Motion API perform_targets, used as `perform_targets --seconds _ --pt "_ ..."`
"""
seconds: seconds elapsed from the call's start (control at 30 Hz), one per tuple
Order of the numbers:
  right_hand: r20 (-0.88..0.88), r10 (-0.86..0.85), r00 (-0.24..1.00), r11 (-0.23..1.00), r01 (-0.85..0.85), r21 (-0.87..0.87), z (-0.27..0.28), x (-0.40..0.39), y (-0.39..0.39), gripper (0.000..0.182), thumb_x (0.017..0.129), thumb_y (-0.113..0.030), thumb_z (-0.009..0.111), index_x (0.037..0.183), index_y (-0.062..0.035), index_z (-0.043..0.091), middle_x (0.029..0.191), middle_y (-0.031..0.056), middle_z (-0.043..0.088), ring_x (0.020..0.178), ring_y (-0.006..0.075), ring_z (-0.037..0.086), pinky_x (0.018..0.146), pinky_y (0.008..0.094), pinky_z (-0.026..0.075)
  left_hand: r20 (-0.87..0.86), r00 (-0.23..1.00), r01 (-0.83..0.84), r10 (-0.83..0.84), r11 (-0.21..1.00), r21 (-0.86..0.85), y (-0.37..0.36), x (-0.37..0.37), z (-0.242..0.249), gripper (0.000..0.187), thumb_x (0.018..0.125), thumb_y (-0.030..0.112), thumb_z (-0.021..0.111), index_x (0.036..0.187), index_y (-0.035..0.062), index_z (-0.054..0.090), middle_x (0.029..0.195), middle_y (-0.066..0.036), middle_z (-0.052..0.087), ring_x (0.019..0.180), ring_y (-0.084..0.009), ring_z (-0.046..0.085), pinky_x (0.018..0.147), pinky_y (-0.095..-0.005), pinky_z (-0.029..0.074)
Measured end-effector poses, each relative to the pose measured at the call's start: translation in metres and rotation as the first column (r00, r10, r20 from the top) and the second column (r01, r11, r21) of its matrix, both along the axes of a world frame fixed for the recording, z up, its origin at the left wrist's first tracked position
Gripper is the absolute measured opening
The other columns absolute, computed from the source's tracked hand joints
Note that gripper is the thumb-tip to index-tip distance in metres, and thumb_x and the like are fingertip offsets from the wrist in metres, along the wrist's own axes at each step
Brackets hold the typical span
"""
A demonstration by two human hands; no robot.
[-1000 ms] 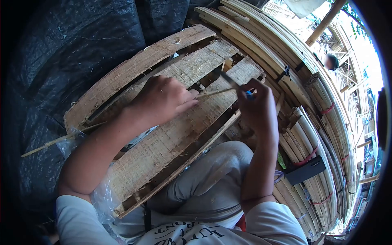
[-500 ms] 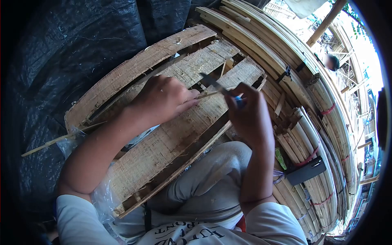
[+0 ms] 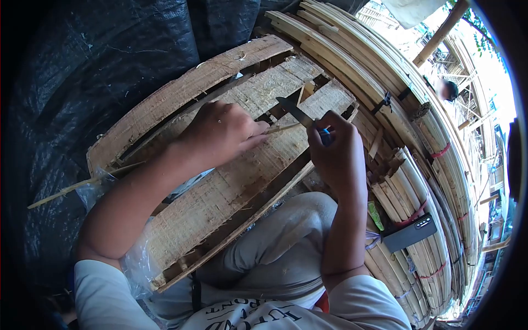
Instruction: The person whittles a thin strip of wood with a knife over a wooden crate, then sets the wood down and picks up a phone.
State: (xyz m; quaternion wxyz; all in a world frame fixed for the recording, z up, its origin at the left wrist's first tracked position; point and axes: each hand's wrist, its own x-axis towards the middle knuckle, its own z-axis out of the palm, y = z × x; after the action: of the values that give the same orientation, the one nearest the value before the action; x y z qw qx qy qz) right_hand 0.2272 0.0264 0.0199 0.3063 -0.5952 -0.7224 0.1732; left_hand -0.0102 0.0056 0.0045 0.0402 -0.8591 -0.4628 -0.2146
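Note:
My left hand (image 3: pixel 223 129) is closed on a thin wooden strip (image 3: pixel 82 187), pressing it down over the rough slatted wooden bench (image 3: pixel 192 217). One end of the strip pokes out past my fingers toward the right hand; the other runs under my left forearm and off to the far left. My right hand (image 3: pixel 336 137) grips a knife (image 3: pixel 294 111) by its handle, of which a bit of blue shows between the fingers. The dark blade points up and to the left, close above the strip's short end.
Bundles of split wood or bamboo strips (image 3: pixel 410 206) tied with red bands lie on the right, a dark phone (image 3: pixel 410 234) on top. Long planks (image 3: pixel 330 49) are stacked behind. Black plastic sheeting (image 3: pixel 110 60) covers the left. A person's head (image 3: pixel 448 89) shows far right.
The knife blade has swung slightly up and right, and my right hand has turned a little with it. My left hand stays in place on the strip.

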Motion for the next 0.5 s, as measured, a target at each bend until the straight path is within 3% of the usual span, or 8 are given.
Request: perform_targets --seconds 0.1,0.2,0.23,0.27,0.33,0.4,0.5 --pt "0.066 -0.191 0.979 0.981 0.189 0.041 0.002 0.020 0.021 0.015 0.089 -0.022 0.072 0.095 -0.0078 0.074 0.080 0.0204 0.073 0.077 0.0378 0.074 0.074 0.0464 0.056 0.076 0.997 -0.004 0.009 0.998 -0.069 0.002 -0.001 -0.004 0.021 0.094 0.025 0.076 0.096 0.0051 0.081 0.076 -0.015 0.073 0.067 -0.0303 0.072 0.066 -0.0410 0.058" --pt "0.063 -0.128 0.990 0.992 0.128 -0.008 -0.002 0.018 0.023 0.016 0.088 -0.021 0.073 0.094 -0.0069 0.073 0.079 0.0194 0.073 0.076 0.0362 0.074 0.074 0.0452 0.057 0.040 0.999 0.007 -0.006 0.999 -0.047 0.000 0.001 0.002 0.020 0.094 0.024 0.076 0.095 0.0052 0.081 0.076 -0.015 0.073 0.067 -0.0302 0.072 0.066 -0.0412 0.058" --pt "-0.023 -0.017 1.000 0.999 0.016 -0.050 -0.001 0.010 0.013 0.016 0.088 -0.021 0.073 0.094 -0.0072 0.073 0.081 0.0192 0.073 0.078 0.0363 0.074 0.076 0.0444 0.057 0.043 0.999 0.004 -0.002 0.999 -0.046 -0.001 0.001 0.000 0.020 0.094 0.024 0.076 0.095 0.0052 0.081 0.076 -0.015 0.073 0.067 -0.0302 0.072 0.066 -0.0412 0.058" --pt "0.051 -0.037 0.998 0.998 0.034 0.060 -0.006 0.004 0.008 0.016 0.087 -0.022 0.074 0.096 -0.0080 0.074 0.081 0.0194 0.073 0.079 0.0366 0.074 0.077 0.0444 0.057 0.027 1.000 0.008 -0.008 1.000 -0.008 -0.001 0.001 -0.003 0.019 0.094 0.024 0.076 0.094 0.0050 0.081 0.076 -0.015 0.073 0.067 -0.0302 0.072 0.066 -0.0414 0.057" --pt "-0.005 -0.050 0.999 0.999 0.049 -0.014 -0.004 0.019 0.024 0.018 0.087 -0.023 0.074 0.097 -0.0084 0.074 0.081 0.0201 0.072 0.080 0.0371 0.074 0.076 0.0444 0.056 0.003 1.000 0.030 -0.030 0.999 0.021 0.001 0.001 -0.005 0.019 0.093 0.023 0.076 0.093 0.0049 0.081 0.076 -0.015 0.073 0.067 -0.0302 0.072 0.065 -0.0415 0.057" --pt "0.014 -0.160 0.987 0.987 0.160 -0.019 -0.002 0.032 0.036 0.022 0.085 -0.025 0.075 0.097 -0.0068 0.074 0.080 0.0200 0.072 0.076 0.0371 0.073 0.073 0.0436 0.056 0.055 0.998 -0.009 0.012 0.998 -0.063 0.001 -0.001 -0.005 0.019 0.094 0.023 0.076 0.095 0.0047 0.080 0.074 -0.015 0.072 0.067 -0.0300 0.072 0.065 -0.0414 0.056" --pt "0.033 -0.151 0.988 0.985 0.148 0.085 -0.014 0.028 0.037 0.024 0.087 -0.024 0.075 0.099 -0.0036 0.074 0.077 0.0198 0.071 0.070 0.0345 0.073 0.070 0.0417 0.056 0.020 1.000 0.018 -0.017 0.999 -0.050 0.001 -0.004 0.001 0.019 0.095 0.023 0.075 0.099 0.0051 0.080 0.072 -0.014 0.070 0.065 -0.0298 0.070 0.064 -0.0406 0.055"
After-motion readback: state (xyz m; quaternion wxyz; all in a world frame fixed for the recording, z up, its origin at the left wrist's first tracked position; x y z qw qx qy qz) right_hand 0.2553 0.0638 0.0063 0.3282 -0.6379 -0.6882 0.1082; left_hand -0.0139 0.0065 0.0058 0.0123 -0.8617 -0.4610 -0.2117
